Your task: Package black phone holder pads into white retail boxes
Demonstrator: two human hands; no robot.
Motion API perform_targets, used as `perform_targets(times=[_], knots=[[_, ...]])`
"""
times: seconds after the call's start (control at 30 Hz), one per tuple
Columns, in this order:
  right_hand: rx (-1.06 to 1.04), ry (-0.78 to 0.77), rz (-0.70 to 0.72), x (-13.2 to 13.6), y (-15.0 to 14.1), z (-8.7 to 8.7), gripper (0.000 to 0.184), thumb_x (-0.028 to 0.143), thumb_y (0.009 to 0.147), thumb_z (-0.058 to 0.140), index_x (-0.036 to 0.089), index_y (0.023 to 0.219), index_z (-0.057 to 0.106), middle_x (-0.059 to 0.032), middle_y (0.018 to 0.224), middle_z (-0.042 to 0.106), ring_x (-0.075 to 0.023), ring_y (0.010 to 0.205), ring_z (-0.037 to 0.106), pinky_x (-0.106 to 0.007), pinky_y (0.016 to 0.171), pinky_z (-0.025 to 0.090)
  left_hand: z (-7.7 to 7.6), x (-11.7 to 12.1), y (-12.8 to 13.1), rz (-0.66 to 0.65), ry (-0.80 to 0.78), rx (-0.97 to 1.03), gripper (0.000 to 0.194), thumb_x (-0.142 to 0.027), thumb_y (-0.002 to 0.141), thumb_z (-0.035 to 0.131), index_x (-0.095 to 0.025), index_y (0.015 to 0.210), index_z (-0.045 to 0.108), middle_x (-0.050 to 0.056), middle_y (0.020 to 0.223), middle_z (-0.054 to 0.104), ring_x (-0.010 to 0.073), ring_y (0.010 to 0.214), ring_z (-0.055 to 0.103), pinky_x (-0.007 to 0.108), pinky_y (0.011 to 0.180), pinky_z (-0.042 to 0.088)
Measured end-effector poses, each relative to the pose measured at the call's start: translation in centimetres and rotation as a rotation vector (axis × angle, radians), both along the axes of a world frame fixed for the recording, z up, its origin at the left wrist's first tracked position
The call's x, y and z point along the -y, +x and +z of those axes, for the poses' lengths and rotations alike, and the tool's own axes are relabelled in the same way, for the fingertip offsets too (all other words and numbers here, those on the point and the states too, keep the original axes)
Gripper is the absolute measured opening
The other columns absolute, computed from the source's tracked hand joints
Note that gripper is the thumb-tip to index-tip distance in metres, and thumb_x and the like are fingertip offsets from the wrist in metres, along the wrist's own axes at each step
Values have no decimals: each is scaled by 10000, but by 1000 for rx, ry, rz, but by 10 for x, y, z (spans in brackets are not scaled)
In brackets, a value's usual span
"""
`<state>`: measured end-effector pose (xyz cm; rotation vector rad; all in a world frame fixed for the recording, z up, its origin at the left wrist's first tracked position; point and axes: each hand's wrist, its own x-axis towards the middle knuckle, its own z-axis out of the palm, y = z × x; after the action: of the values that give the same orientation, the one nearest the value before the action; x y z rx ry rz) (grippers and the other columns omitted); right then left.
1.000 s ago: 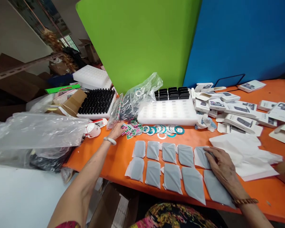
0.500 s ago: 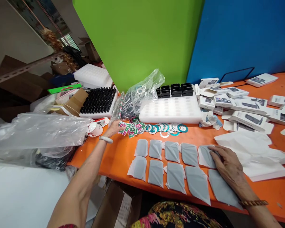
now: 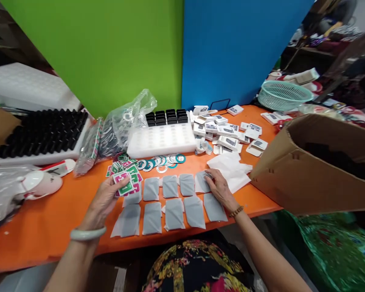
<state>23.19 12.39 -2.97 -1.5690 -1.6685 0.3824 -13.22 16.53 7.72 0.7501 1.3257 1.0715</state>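
Left hand [image 3: 105, 198] pinches cards [image 3: 123, 185]; right hand [image 3: 221, 188] touches a grey packet [image 3: 201, 183], grip indeterminable. Front-row packets [image 3: 152, 218] leave little margin at the table's [image 3: 42, 235] near edge.

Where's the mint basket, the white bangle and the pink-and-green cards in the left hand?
Mint plastic basket [image 3: 285, 103]: head view, on its front wall.
White bangle [image 3: 88, 235]: head view, middle of the visible band.
Pink-and-green cards [image 3: 128, 189]: head view, face of a held card.
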Motion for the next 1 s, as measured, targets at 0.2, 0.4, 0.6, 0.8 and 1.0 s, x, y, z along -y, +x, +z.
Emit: perform_targets(times=[0.2, 0.4, 0.6, 0.8, 1.0], knots=[[86, 84, -13, 19, 5, 13, 253, 244, 917, 434, 204, 1117, 583, -129, 1158, 579, -247, 1116, 545, -424, 954, 460, -6, 51, 76, 9, -110, 225, 346, -154, 504, 864, -117, 791, 675, 11, 690, 706, 114, 549, 638, 183, 518, 548], [372, 144, -111, 26, 30, 3, 297, 217, 924, 407, 173, 1150, 593, -146, 1182, 605, -270, 1140, 522, -449, 959, 380, -22, 83, 106, 34, -201, 362, 268, -124, 585, 815, -111, 817, 681, 37, 723, 722, 125, 546, 644, 204, 502, 551], [438, 34, -164, 20, 66, -21, 318, 249, 911, 397, 145, 1134, 598, -171, 1186, 612, -289, 1123, 525, -456, 938, 362, -32, 103, 115, 9, -233, 346, 271, -147, 601, 816, -108, 830, 678, 51, 718, 729, 149, 559, 665, 221, 526, 566], [396, 21, -135, 16, 80, -21, 296, 285, 888, 446, 162, 1102, 610, -167, 1180, 614, -294, 1118, 527, -467, 941, 367, -36, 117, 132, -45, -231, 364, 335, -193, 587, 840, -114, 868, 675, 71, 766, 738, 180, 628, 689, 266, 608, 583], [142, 108, -163, 43, 48, 11, 313, 364, 887, 475, 164, 1075, 626, -175, 1168, 613, -315, 1105, 533, -497, 937, 393, -40, 125, 144, -92, -188, 356, 394, -247, 587, 851, -119, 908, 661, 68, 781, 734, 181, 637, 686, 279, 614, 573]])
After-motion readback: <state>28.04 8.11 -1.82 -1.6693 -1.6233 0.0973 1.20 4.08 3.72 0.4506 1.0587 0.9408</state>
